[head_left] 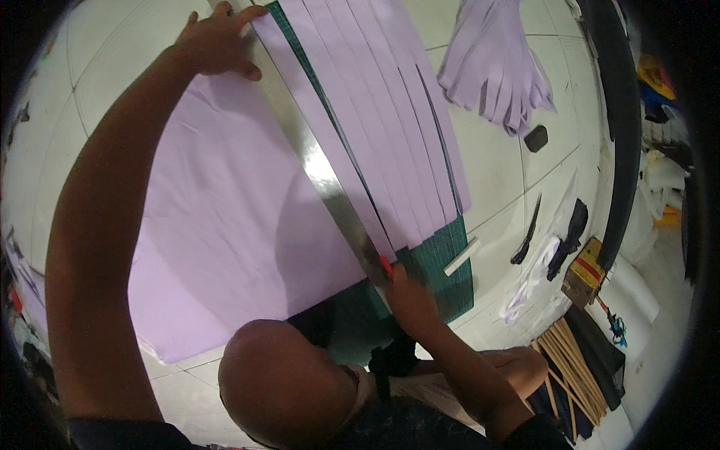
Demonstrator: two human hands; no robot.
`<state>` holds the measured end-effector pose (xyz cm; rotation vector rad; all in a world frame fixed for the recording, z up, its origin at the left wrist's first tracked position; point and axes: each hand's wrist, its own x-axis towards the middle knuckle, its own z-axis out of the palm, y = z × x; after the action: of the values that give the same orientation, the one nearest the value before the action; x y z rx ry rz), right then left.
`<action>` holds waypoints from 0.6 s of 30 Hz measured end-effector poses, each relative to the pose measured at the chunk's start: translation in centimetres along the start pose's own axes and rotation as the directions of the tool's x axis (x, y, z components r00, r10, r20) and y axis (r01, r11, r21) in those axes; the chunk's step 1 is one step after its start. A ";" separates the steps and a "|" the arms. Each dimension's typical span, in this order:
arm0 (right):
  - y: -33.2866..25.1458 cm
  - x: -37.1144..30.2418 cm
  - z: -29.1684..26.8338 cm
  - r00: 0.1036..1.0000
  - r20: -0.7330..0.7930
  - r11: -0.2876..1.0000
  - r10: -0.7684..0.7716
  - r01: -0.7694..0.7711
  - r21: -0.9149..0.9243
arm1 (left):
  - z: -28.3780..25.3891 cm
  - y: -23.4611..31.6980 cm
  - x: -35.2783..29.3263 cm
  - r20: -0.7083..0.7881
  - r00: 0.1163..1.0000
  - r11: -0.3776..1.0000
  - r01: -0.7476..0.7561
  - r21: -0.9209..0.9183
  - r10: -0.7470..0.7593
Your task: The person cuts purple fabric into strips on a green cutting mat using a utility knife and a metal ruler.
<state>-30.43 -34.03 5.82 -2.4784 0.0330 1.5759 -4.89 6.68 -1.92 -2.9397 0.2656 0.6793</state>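
Note:
A lilac sheet of fabric (217, 217) lies across a green cutting mat (457, 289) and the floor. Along it runs a long metal ruler (322, 176), slanting from the far left toward me. With fingers spread, my left hand (217, 43) presses on the ruler's far end. My right hand (412, 300), slightly blurred, is closed around a red cutter (385, 266) beside the ruler's near end; its blade is hidden. Right of the ruler, the fabric is slit into several long parallel strips (382, 135), with green mat showing through some gaps.
At the far right lies a bunch of lilac strips (495, 67), near a small dark block (536, 139). A white bar (460, 256) rests over the mat's right edge. A slim black tool (527, 232) and wooden sticks (574, 367) lie farther right. My bent knees are close to the mat.

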 end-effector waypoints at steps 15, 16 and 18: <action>0.9 -1.8 -4.6 0.991 -0.123 0.998 -0.047 0.042 -0.040 | 0.7 -0.3 -0.7 -0.088 0.989 0.988 0.111 -0.106 -0.120; -1.5 0.3 -5.9 0.964 -0.224 0.986 -0.143 0.157 0.047 | 0.3 0.0 -0.9 -0.067 0.989 0.983 0.122 -0.135 -0.132; -6.2 5.2 -7.6 0.897 -0.355 0.953 -0.263 0.299 0.049 | -0.4 0.5 -1.4 -0.056 0.985 0.973 0.151 -0.172 -0.163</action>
<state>-20.59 -28.84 5.27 -2.5093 -0.1805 0.9883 -6.04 6.34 -1.01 -3.1048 -0.0201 0.6052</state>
